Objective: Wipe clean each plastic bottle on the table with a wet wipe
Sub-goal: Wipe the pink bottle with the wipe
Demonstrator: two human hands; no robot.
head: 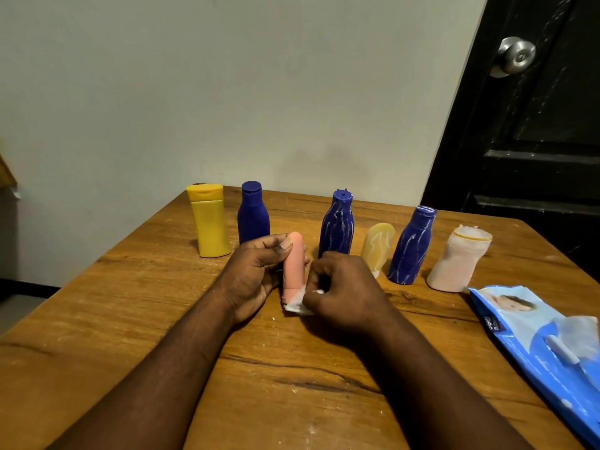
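Table (292, 384): brown wood with dark grain cracks and white specks scattered over the top.

A row stands along the far side, left to right:
- yellow bottle (209, 222)
- plain blue bottle (253, 216), just beside the yellow one
- streaked blue bottle (337, 222)
- small pale-yellow bottle (376, 246)
- second streaked blue bottle (412, 245)
- pale pink bottle (457, 258)

The last four carry white smears.

A blue wipes pack (535, 345) lies flat at the right edge, flap lifted.

In front of the row, a salmon bottle (293, 264) is held between the left hand (256, 271) and right hand (344, 287). Whether its base touches the table cannot be told.
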